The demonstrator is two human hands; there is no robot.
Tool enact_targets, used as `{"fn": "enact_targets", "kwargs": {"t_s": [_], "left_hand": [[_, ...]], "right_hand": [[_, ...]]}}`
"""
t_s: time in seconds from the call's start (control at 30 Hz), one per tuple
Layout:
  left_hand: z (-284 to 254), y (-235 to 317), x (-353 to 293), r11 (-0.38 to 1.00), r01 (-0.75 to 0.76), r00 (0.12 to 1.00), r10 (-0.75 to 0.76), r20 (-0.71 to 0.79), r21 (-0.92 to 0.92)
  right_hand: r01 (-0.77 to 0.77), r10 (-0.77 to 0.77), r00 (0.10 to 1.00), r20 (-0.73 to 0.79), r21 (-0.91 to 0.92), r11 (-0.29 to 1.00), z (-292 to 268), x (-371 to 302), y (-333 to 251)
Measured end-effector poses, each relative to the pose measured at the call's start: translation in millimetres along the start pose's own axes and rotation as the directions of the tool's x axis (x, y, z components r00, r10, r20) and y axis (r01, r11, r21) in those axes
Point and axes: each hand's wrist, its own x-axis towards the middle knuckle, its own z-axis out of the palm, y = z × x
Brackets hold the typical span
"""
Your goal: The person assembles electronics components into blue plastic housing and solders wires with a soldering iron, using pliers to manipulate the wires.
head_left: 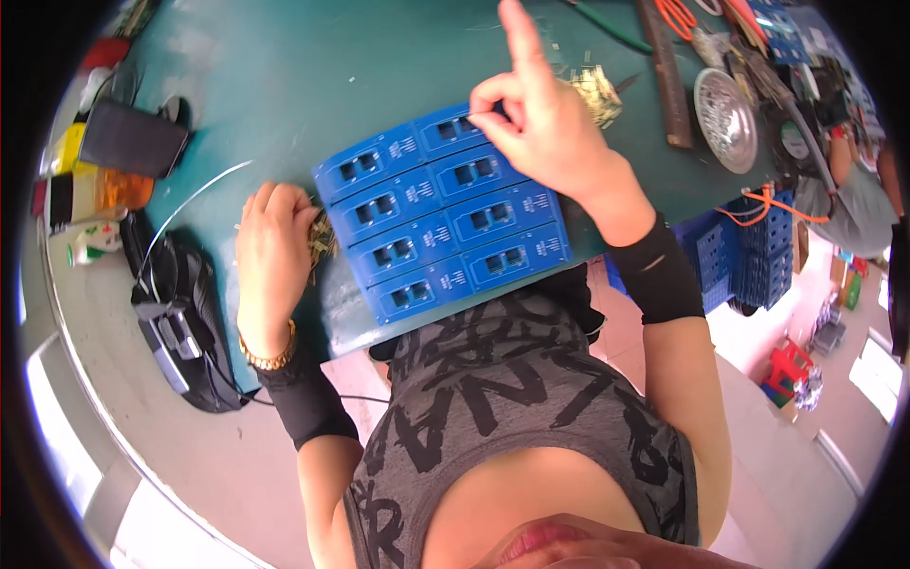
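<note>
A blue panel of joined circuit boards (444, 232), with pairs of dark cutouts, lies near the front edge of the green table. Over its far right corner, my right hand (555, 123) pinches with thumb and curled fingers beside a cutout, the index finger stretched out. Whatever is in that pinch is too small to make out. My left hand (270, 242) rests left of the panel, fingers curled and thumb drawn in at a small pile of brass-coloured pieces (322, 239). Its fingertips are partly hidden, so anything between them cannot be seen. Another pile of brass-coloured pieces (597, 95) lies behind my right hand.
A silver metal bowl (726, 120) and a long brown bar (666, 76) lie at the right. Stacked blue boards (749, 256) stand lower right. On the left are a black bag (185, 322), a dark phone-like slab (135, 137) and a white cable (194, 194).
</note>
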Motion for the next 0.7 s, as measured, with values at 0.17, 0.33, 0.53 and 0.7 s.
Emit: {"fn": "enact_targets", "kwargs": {"t_s": [0.17,0.33,0.53,0.7], "left_hand": [[-2,-1,-4,0.999,-0.016,0.999,0.015,-0.039,-0.041],[1,-9,-5,0.936,0.148,0.962,-0.212,-0.173,-0.321],[0,-4,0,0.979,0.043,0.946,-0.103,-0.306,-0.198],[4,-8,2,0.987,0.046,0.939,-0.096,-0.330,-0.157]], "right_hand": [[0.187,-0.194,0.981,-0.030,-0.153,0.970,5,-8,21],[0.240,-0.258,0.961,-0.098,-0.163,0.957,7,-8,25],[0.295,-0.301,0.953,0.013,-0.247,0.923,-4,-9,26],[0.376,-0.345,0.926,0.152,-0.425,0.824,-20,-15,23]]}}
